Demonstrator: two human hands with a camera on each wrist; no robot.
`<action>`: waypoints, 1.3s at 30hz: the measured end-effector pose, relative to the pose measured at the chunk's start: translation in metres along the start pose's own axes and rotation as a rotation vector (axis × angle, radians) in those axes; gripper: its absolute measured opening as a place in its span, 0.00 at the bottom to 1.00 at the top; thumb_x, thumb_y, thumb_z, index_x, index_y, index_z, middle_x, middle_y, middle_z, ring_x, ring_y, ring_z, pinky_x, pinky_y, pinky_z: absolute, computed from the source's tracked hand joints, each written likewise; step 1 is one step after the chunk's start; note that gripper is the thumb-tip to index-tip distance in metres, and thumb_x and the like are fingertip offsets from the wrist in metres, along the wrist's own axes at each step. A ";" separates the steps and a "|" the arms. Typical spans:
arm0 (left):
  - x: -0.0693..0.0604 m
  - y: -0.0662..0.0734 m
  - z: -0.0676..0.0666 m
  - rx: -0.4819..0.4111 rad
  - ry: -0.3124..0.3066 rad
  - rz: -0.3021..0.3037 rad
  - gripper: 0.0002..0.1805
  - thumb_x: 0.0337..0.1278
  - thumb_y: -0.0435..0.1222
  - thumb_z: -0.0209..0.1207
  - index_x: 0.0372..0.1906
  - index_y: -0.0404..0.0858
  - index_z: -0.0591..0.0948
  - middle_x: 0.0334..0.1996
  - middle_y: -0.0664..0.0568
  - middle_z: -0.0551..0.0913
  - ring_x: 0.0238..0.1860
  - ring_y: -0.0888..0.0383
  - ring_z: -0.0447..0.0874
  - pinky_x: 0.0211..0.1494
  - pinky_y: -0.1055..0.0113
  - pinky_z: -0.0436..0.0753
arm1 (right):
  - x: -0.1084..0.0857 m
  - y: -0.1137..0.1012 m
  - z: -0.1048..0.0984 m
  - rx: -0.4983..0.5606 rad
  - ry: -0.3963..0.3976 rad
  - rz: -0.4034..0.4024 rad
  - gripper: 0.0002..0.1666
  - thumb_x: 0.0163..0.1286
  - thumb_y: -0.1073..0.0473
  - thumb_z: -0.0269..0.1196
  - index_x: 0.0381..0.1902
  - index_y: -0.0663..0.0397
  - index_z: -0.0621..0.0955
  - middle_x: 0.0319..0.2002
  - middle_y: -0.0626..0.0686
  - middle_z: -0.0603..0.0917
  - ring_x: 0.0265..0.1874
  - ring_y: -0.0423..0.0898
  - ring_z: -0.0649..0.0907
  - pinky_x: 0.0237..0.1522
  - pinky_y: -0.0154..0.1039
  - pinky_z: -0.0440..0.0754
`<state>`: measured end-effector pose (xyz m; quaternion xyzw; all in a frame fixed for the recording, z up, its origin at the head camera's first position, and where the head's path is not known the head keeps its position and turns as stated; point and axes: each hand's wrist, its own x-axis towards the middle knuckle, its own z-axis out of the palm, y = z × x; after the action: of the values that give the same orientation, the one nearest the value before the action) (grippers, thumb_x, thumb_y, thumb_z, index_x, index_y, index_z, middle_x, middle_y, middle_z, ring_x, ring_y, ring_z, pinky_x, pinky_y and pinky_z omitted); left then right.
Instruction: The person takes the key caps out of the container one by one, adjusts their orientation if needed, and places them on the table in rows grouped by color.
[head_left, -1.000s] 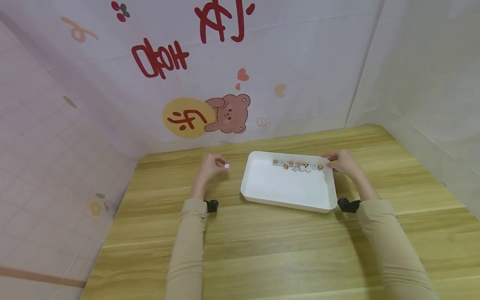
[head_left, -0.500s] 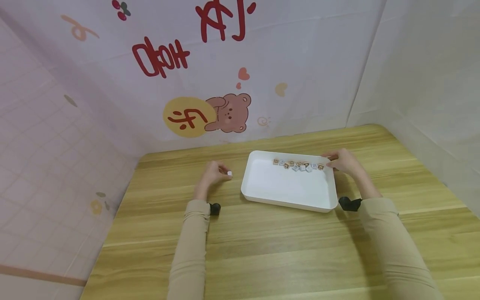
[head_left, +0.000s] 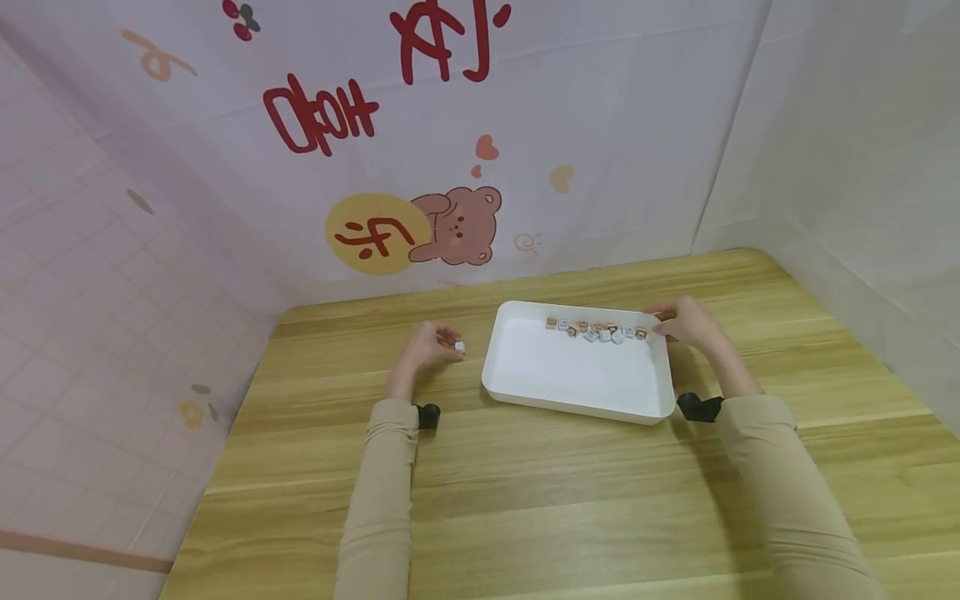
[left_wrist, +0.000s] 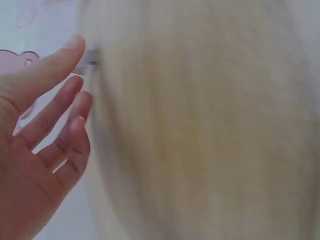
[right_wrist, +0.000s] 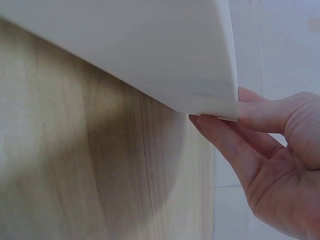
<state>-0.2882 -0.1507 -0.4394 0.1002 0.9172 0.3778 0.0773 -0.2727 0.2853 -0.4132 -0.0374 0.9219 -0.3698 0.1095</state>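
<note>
Up on the head, one left hand [head_left: 429,343] pinches one white cube [head_left: 460,347]; beside its fingertips, one tray [head_left: 562,371] has about eleven blocks [head_left: 598,328]. Left wrist: the blurry cube peeks past the thumb. Right wrist: one right hand [right_wrist: 285,150] pinches the tray's edge.

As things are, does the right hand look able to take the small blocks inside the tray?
Probably yes, once it lets go: the right hand grips the corner of the white tray, near the small blocks. The tray is open above, so the way looks free.
</note>
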 end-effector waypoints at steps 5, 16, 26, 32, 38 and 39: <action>0.007 0.024 0.000 0.019 0.040 0.053 0.17 0.56 0.33 0.62 0.51 0.32 0.80 0.49 0.40 0.83 0.51 0.46 0.82 0.57 0.56 0.80 | 0.000 0.001 0.000 0.006 0.001 0.000 0.25 0.65 0.70 0.57 0.61 0.71 0.71 0.55 0.77 0.74 0.47 0.62 0.83 0.39 0.39 0.86; 0.045 0.105 0.038 -0.031 -0.094 0.179 0.16 0.66 0.38 0.55 0.52 0.34 0.80 0.51 0.44 0.83 0.55 0.49 0.79 0.56 0.59 0.80 | 0.003 0.005 0.000 0.029 0.001 0.008 0.25 0.65 0.70 0.57 0.61 0.70 0.71 0.55 0.77 0.74 0.47 0.61 0.83 0.41 0.39 0.86; 0.070 0.113 0.078 -0.014 -0.156 0.178 0.16 0.63 0.32 0.57 0.54 0.33 0.79 0.51 0.44 0.83 0.53 0.51 0.81 0.56 0.65 0.80 | 0.003 0.006 0.000 0.043 -0.004 0.014 0.26 0.65 0.69 0.57 0.61 0.70 0.72 0.56 0.76 0.74 0.48 0.60 0.83 0.42 0.39 0.86; 0.069 0.113 0.084 0.014 -0.142 0.177 0.15 0.60 0.29 0.58 0.52 0.35 0.81 0.50 0.46 0.84 0.53 0.53 0.81 0.57 0.66 0.79 | 0.002 0.004 -0.001 0.056 -0.019 0.019 0.26 0.66 0.69 0.56 0.62 0.70 0.70 0.56 0.77 0.73 0.48 0.59 0.83 0.44 0.41 0.85; 0.071 0.114 0.087 0.024 -0.161 0.211 0.16 0.57 0.25 0.59 0.51 0.34 0.82 0.51 0.45 0.84 0.54 0.52 0.81 0.59 0.67 0.78 | 0.000 0.002 -0.002 0.058 -0.029 0.022 0.26 0.67 0.69 0.56 0.63 0.70 0.70 0.56 0.77 0.73 0.49 0.61 0.82 0.44 0.41 0.86; 0.071 0.114 0.087 0.051 -0.167 0.224 0.16 0.57 0.25 0.58 0.51 0.35 0.82 0.51 0.45 0.84 0.54 0.53 0.81 0.59 0.67 0.78 | 0.000 0.002 -0.002 0.058 -0.031 0.022 0.26 0.67 0.69 0.56 0.63 0.71 0.69 0.56 0.78 0.73 0.49 0.62 0.82 0.44 0.41 0.86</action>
<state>-0.3236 0.0048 -0.4245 0.2350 0.8999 0.3509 0.1082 -0.2730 0.2879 -0.4136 -0.0299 0.9092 -0.3947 0.1288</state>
